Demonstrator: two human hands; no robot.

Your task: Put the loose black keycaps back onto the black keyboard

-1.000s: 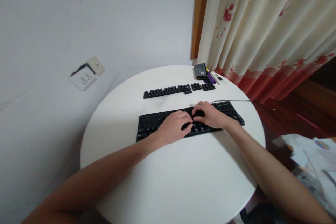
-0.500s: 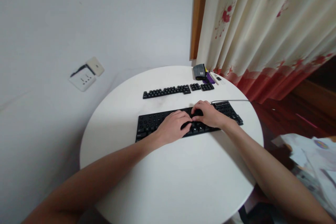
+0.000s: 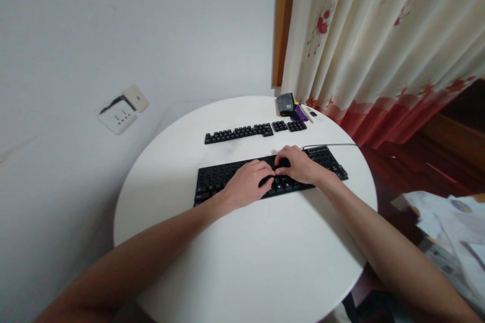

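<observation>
A black keyboard lies across the middle of a round white table. Both my hands sit on its centre-right keys, touching each other. My left hand has its fingers curled down onto the keys, thumb tucked under. My right hand is bunched with its fingertips pinched at the keys beside my left fingers. What either hand grips is hidden by the fingers. Behind the keyboard lies a row of loose black keycaps in three groups.
A grey pouch, a purple item and a small white item lie at the table's far edge. The keyboard cable runs right. A wall socket is on the left, a curtain on the right, papers on the floor.
The view has drifted slightly; the hands stay at the same keys with only small finger movements.
</observation>
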